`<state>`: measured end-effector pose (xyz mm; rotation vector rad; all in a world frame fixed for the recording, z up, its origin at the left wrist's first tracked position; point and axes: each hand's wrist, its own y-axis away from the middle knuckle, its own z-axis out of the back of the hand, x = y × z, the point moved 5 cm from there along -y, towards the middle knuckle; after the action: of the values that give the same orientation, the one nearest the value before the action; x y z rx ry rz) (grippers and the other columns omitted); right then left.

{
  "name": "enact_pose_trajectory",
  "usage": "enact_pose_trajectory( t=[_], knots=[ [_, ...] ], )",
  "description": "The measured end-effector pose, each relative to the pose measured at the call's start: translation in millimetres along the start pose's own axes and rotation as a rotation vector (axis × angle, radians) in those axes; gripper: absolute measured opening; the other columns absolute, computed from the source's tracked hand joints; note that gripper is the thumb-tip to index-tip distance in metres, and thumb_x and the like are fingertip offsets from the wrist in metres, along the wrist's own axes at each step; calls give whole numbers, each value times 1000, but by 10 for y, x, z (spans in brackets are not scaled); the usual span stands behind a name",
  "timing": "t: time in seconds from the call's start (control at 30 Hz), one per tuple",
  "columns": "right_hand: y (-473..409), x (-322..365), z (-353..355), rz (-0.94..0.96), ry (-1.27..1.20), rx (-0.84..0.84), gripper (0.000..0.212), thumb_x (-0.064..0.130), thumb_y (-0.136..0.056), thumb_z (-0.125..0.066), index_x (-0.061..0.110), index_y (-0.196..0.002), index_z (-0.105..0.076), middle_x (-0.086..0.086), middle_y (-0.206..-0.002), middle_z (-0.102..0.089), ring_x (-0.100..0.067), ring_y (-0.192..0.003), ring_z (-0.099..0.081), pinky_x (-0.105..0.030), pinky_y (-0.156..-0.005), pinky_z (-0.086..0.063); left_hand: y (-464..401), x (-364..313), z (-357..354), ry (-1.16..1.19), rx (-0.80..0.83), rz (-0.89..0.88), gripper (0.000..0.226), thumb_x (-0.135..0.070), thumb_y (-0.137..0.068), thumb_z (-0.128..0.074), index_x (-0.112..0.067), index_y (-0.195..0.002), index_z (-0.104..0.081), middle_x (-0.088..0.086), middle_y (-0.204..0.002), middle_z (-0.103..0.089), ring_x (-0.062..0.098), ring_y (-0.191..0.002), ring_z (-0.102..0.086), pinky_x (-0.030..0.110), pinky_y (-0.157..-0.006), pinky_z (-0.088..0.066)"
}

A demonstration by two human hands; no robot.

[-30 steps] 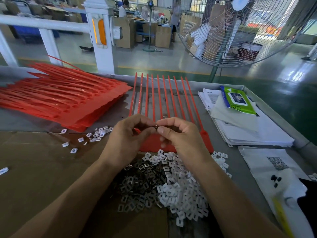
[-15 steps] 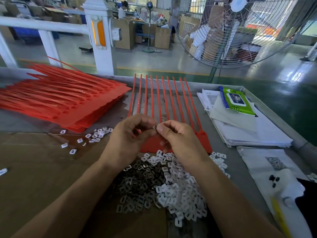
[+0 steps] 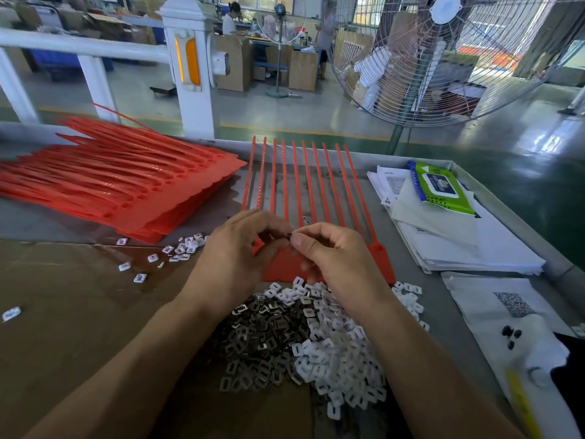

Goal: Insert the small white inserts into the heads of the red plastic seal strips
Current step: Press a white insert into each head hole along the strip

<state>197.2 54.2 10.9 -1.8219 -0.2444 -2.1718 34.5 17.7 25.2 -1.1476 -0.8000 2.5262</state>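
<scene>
Both hands pinching one small dark piece above the red strip heads

The left hand [image 3: 234, 258] and right hand [image 3: 335, 258] each grip it by fingertips; it could slip into the white inserts [image 3: 332, 343] below.

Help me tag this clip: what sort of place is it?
Likely a factory assembly floor: stacked red seal strips, loose white inserts piled on the bench, a large industrial fan, and cardboard cartons behind.

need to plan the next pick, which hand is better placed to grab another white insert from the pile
Right. The right hand sits directly above the white inserts, while the left hand is over the dark metal clips. Both currently pinch one small part together.
</scene>
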Motion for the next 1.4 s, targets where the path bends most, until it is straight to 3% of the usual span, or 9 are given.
enact_pose_trajectory(
  t=[0.3,0.53,0.67,0.77,0.9,1.0,1.13,1.3,1.4],
  knots=[
    [-7,-24,21,1,61,-138,9,29,-94,-75,22,-89,-78,1,-67,-73,-3,-52,-64,-17,-50,-48,2,-106,22,-150,-43,-70,11,-19,-87,-77,-21,-97,-73,-14,-90,-67,10,-84,-63,41,-79,-53],
    [-27,-39,70,37,186,-188,10,37,-96,-70,30,-91,-74,13,-82,-76,0,-72,-70,-16,-64,-51,-29,112,83,-148,-58,95,11,-22,-86,-76,-29,-92,-71,-18,-85,-67,1,-82,-61,22,-74,-51],
    [-58,-86,160,22,311,-213,11,33,-97,-69,28,-88,-72,3,-74,-73,3,-59,-64,-6,-47,-43,-49,511,303,-143,-75,331,12,-23,-83,-80,-31,-84,-72,-25,-77,-68,-6,-75,-62,10,-64,-42],
    [-78,-140,184,-32,338,-197,13,34,-97,-69,29,-86,-72,1,-76,-73,3,-59,-63,-6,-45,-42,-37,671,401,-140,-48,418,14,-23,-82,-82,-33,-80,-72,-29,-79,-67,-5,-73,-63,13,-62,-42],
    [-92,-144,220,-55,364,-196,14,38,-96,-68,29,-85,-72,6,-78,-74,-3,-73,-67,-7,-49,-45,5,734,330,-14,6,503,15,-19,-83,-81,-32,-80,-74,-13,-74,-71,11,-67,-69,29,-61,-57],
    [-93,-132,220,-38,365,-193,14,36,-97,-68,29,-85,-72,5,-76,-73,0,-64,-65,-8,-50,-45,20,726,248,-14,32,498,13,-19,-83,-81,-31,-79,-76,-15,-73,-71,5,-62,-66,12,-52,-45],
    [-92,-123,215,-35,396,-190,13,35,-97,-69,29,-86,-72,5,-74,-73,3,-60,-62,-9,-49,-45,24,730,245,-99,39,506,13,-24,-82,-81,-34,-77,-75,-25,-68,-67,-4,-60,-61,17,-54,-39],
    [-90,-119,217,-43,409,-178,12,35,-97,-68,28,-88,-72,9,-75,-72,1,-73,-66,-7,-48,-46,31,724,223,-116,42,514,12,-24,-82,-81,-33,-77,-75,-28,-70,-66,-6,-63,-61,11,-51,-37],
    [-85,-121,216,-42,397,-174,12,34,-98,-68,27,-88,-72,10,-74,-71,2,-76,-65,-6,-47,-44,32,732,215,-119,58,531,11,-25,-82,-82,-34,-78,-76,-28,-72,-67,-5,-66,-62,19,-57,-42]
  ],
)
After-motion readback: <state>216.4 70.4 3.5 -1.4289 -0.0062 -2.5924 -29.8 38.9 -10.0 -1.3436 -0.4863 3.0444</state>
